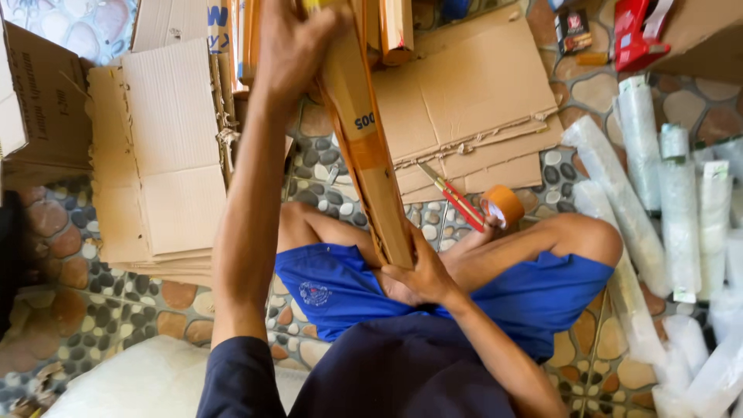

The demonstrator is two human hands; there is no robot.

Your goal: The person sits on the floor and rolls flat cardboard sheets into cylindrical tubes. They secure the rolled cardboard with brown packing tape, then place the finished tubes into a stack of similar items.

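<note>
I sit cross-legged on a pebble-patterned floor in blue shorts. A long narrow cardboard box (370, 155), wound with brown tape, stands tilted from my lap up to the top of the view. My left hand (290, 46) grips its upper end with the arm stretched out. My right hand (418, 275) clasps its lower end against my thigh. Just beyond my right knee lie red-handled scissors (457, 200) and a roll of brown tape (503, 205).
Flattened cardboard sheets (166, 155) lie at the left, more cardboard (472, 101) at the back. Several plastic-wrapped rolls (673, 209) crowd the right side. A red tape dispenser (638, 35) sits at top right. A white cushion (131, 383) is at lower left.
</note>
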